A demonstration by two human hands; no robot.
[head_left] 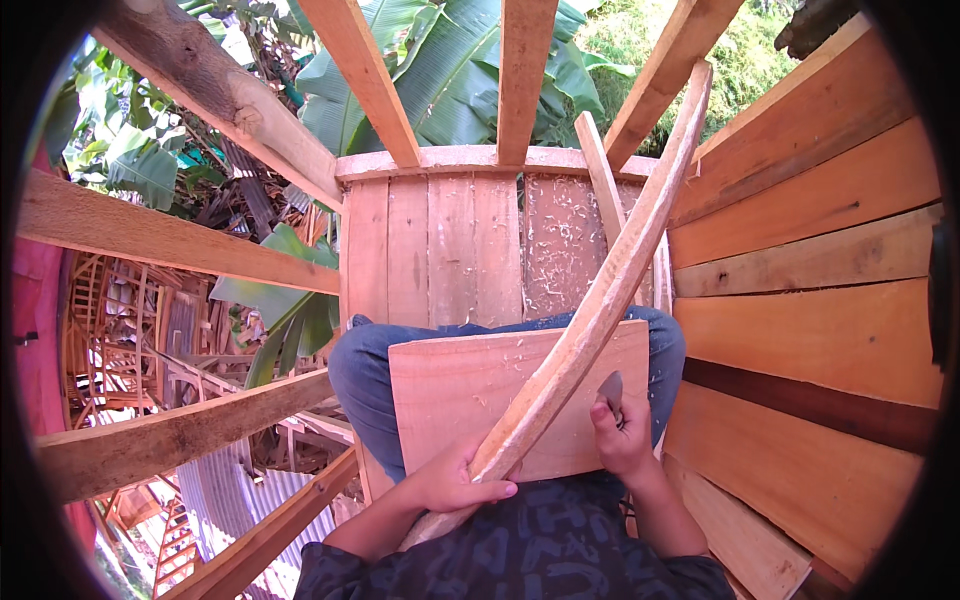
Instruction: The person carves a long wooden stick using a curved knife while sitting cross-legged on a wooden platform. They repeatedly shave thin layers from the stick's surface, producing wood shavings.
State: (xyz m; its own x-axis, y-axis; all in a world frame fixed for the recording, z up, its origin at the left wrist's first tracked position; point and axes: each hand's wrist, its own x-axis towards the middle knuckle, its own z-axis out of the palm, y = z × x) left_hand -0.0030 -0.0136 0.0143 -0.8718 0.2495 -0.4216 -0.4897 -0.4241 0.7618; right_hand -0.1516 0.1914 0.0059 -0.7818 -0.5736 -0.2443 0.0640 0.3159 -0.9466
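Observation:
A long, slightly curved wooden pole lies slantwise across my lap, rising from the lower left to the far right. My left hand is wrapped round it near its lower end. In my right hand is a small knife with a short grey blade pointing up and away. The blade is apart from the pole, to its right. Most of the knife's handle is hidden in my fist. Beneath the pole, a flat wooden board rests on my thighs.
Pale wood shavings are scattered over the plank floor. A thin wooden strip leans by the pole's far part. A plank wall stands close on the right. Wooden rails edge the left side, with corrugated metal sheets below.

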